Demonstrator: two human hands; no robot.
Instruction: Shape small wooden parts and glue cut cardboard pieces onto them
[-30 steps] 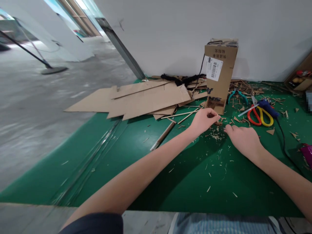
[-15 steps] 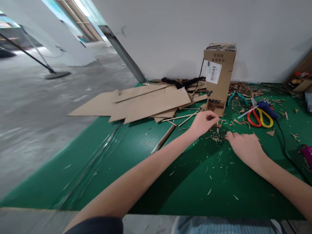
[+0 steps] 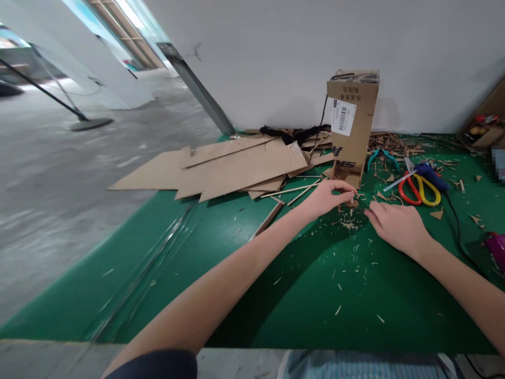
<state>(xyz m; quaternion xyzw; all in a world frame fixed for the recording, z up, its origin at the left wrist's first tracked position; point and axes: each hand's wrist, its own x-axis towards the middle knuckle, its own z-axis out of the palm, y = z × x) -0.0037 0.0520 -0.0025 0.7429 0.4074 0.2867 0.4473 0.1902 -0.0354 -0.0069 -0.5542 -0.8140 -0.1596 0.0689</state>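
Note:
My left hand (image 3: 333,196) pinches a small pale stick (image 3: 352,199) just in front of the tall cardboard box (image 3: 352,126). A small round brown piece (image 3: 351,203) lies under its fingertips. To the right, my right hand (image 3: 394,223) has its fingers pressed together near the table surface; what they hold, if anything, is too small to make out. Between the hands lies a little heap of pale shavings (image 3: 349,222) on the green table (image 3: 303,310).
Flat cardboard sheets (image 3: 240,163) and thin sticks (image 3: 290,190) lie left of the box. On the right are teal pliers (image 3: 382,153), scissors (image 3: 429,192), a blue glue gun (image 3: 432,175) with its cable, and a purple object (image 3: 496,250). Cardboard scraps are scattered behind.
My right hand has moved slightly up, and its fingers are now at the upper right of the shavings. My left hand keeps its pinch. The view has shifted a little.

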